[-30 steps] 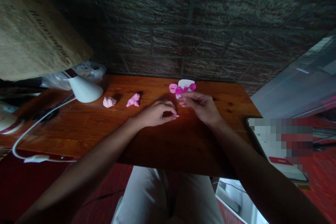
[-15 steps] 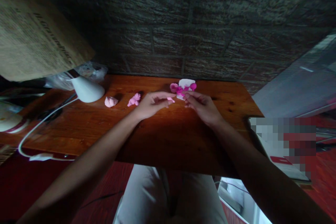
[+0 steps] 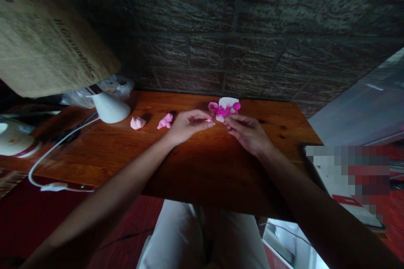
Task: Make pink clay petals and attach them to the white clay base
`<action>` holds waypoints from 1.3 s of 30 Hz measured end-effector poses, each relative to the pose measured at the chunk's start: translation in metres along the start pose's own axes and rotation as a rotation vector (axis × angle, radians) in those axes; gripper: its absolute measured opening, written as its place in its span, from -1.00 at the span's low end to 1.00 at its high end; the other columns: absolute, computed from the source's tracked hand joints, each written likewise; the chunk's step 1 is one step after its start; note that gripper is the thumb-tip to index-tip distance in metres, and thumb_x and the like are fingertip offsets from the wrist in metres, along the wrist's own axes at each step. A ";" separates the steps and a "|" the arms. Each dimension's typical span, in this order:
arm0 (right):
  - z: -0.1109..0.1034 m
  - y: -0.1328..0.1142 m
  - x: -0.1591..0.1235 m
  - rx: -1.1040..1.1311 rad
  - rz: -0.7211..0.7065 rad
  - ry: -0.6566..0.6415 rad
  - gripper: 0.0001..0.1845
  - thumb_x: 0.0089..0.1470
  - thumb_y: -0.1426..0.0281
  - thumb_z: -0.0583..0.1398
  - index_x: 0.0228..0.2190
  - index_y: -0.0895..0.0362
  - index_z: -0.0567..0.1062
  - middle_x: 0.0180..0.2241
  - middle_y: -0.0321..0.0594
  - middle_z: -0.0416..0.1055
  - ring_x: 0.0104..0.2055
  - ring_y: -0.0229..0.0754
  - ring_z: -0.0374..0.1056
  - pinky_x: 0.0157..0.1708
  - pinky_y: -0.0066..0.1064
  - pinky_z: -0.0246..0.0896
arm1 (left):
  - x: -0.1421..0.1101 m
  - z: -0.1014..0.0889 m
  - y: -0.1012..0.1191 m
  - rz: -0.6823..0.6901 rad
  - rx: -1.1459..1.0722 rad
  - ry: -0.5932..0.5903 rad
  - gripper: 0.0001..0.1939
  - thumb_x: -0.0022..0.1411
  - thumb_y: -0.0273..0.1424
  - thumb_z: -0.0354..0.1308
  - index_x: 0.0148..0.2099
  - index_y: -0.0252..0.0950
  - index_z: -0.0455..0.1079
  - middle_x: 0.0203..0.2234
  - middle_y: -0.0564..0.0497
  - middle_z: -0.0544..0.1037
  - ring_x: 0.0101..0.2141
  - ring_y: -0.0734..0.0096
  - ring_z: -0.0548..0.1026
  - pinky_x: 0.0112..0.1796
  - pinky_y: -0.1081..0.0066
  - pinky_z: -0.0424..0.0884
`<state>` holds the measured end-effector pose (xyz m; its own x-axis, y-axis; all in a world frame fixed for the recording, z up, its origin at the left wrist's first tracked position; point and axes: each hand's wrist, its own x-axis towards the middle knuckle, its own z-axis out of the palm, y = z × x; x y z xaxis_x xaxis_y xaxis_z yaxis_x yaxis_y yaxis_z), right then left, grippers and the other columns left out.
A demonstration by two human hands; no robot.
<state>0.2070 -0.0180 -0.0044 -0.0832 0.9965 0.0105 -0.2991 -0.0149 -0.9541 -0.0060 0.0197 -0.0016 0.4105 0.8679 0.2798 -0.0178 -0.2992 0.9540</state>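
Between the thumb and fingers of my left hand (image 3: 191, 125) is a small piece of pink clay (image 3: 209, 120), just above the wooden table. My right hand (image 3: 248, 131) is closed in a pinch to the right of it; whether anything is between those fingertips is hidden. Right behind the right fingertips lies a white flat piece (image 3: 229, 101) with magenta clay shapes (image 3: 223, 112) on and around it and a rounded light pink shape (image 3: 213, 106) at its left. Left of my hands are a lumpy pink clay piece (image 3: 165, 121) and a paler pink lump (image 3: 138, 123).
A lamp with a white base (image 3: 111, 108) and printed paper shade (image 3: 59, 38) stands at the left, its white cord (image 3: 47, 151) hanging over the table edge. Behind it is a plastic bag (image 3: 116, 86). A brick wall (image 3: 202, 50) bounds the wooden table (image 3: 202, 176).
My left hand has moved up and away from me with the pink clay, nearer the magenta shapes. The right hand has shifted slightly toward me. The view has turned a little left.
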 end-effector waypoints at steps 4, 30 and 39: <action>-0.001 0.000 0.001 0.030 0.045 0.015 -0.62 -0.33 0.12 0.57 -0.44 0.01 0.70 -0.36 -0.27 0.63 -0.34 -0.28 0.46 -0.27 -0.40 0.40 | 0.000 -0.001 -0.002 0.010 -0.024 -0.031 -0.63 0.05 -0.19 0.49 -0.18 -0.32 0.59 -0.18 -0.11 0.71 -0.17 0.26 0.66 -0.02 0.22 0.56; -0.003 0.001 0.001 0.047 0.023 -0.032 -0.62 -0.31 0.28 0.57 -0.33 0.00 0.72 -0.24 -0.25 0.68 -0.20 -0.21 0.55 0.02 -0.23 0.44 | 0.000 0.001 -0.008 0.025 0.029 0.016 -0.57 -0.10 -0.17 0.56 -0.24 -0.32 0.59 -0.30 -0.09 0.73 -0.25 0.27 0.68 -0.08 0.25 0.61; -0.003 0.005 0.002 0.034 -0.013 0.000 -0.65 -0.29 0.24 0.57 -0.36 0.00 0.73 -0.32 -0.26 0.66 -0.26 -0.22 0.52 -0.02 -0.23 0.40 | 0.000 -0.002 -0.006 0.013 0.063 0.033 -0.61 -0.06 -0.15 0.54 -0.29 -0.33 0.62 -0.27 -0.13 0.73 -0.23 0.20 0.68 -0.07 0.22 0.60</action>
<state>0.2084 -0.0161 -0.0101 -0.0792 0.9966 0.0226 -0.3320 -0.0050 -0.9433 -0.0073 0.0222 -0.0073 0.3804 0.8759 0.2967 0.0351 -0.3343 0.9418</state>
